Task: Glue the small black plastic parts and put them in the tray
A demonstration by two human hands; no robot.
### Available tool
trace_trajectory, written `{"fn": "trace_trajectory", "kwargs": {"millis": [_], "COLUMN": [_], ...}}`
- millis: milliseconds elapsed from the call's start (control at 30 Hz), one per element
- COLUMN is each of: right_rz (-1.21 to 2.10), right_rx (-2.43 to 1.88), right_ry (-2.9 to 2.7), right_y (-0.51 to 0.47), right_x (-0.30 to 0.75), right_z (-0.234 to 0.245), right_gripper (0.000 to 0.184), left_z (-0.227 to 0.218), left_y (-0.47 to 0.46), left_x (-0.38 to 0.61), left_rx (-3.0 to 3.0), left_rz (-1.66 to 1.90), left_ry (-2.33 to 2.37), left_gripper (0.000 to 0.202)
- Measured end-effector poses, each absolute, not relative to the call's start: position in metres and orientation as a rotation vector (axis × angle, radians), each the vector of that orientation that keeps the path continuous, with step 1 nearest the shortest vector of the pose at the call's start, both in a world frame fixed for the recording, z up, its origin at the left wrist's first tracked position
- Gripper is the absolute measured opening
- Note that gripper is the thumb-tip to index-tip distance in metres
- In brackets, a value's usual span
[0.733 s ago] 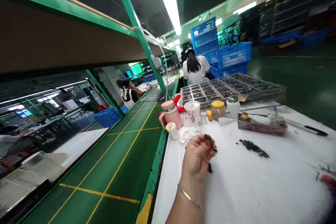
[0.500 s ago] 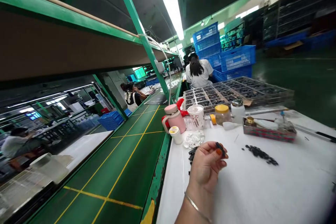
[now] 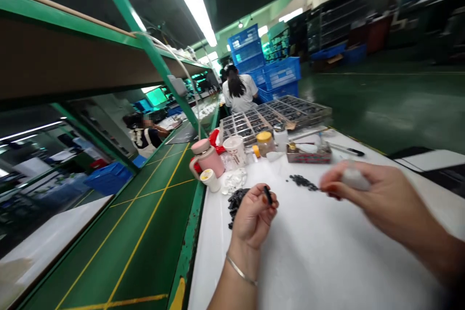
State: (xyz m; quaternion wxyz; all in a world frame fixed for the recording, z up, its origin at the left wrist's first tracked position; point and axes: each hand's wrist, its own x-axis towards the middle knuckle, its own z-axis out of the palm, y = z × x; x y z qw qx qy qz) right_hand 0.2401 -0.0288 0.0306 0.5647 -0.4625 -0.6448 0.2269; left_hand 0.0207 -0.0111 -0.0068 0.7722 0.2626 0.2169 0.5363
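My left hand (image 3: 254, 215) is pinched on a small black part (image 3: 268, 194), held up over the white table (image 3: 319, 256). Just left of it lies a pile of black parts (image 3: 235, 202). My right hand (image 3: 378, 198) is in from the right, blurred by motion, its fingers closed round a small whitish object (image 3: 354, 180) that I cannot make out. Its fingertips sit close to a second small heap of black parts (image 3: 303, 182). The two hands are apart.
At the table's far end stand a pink mug (image 3: 208, 157), a white cup (image 3: 234, 150), a yellow-lidded jar (image 3: 265, 143), a small tray (image 3: 308, 154) and grid trays (image 3: 269, 116). A green conveyor (image 3: 152, 213) runs along the left. A person in white (image 3: 238, 89) sits beyond; another person (image 3: 145, 131) sits across the conveyor.
My right hand has come into view from the right with a whitish object. The camera has swung, and my left hand still pinches a black part.
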Motion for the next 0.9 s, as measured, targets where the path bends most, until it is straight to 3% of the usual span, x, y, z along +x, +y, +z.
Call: {"fn": "trace_trajectory", "kwargs": {"millis": [267,467,700,900], "right_rz": [0.66,0.52,0.094,0.081], "right_rx": [-0.836,-0.795,-0.554,-0.596], "right_ry": [-1.544,-1.582,-1.645,-1.735], "right_y": [-0.026,-0.02,-0.017,-0.016], "right_x": [0.18,0.174,0.171,0.175], "right_z": [0.03,0.017,0.009,0.007], "right_gripper": [0.007,0.005,0.012,0.014], "left_z": [-0.011,-0.012,-0.012,-0.013], "left_y": [-0.009,-0.012,-0.011,-0.01], "left_x": [0.016,0.02,0.024,0.025], "left_rx": [0.607,0.65,0.678,0.67], "left_rz": [1.122,1.101,1.092,1.108], "left_ry": [0.453,0.457,0.519,0.589], "left_gripper": [0.024,0.022,0.023,0.026]}}
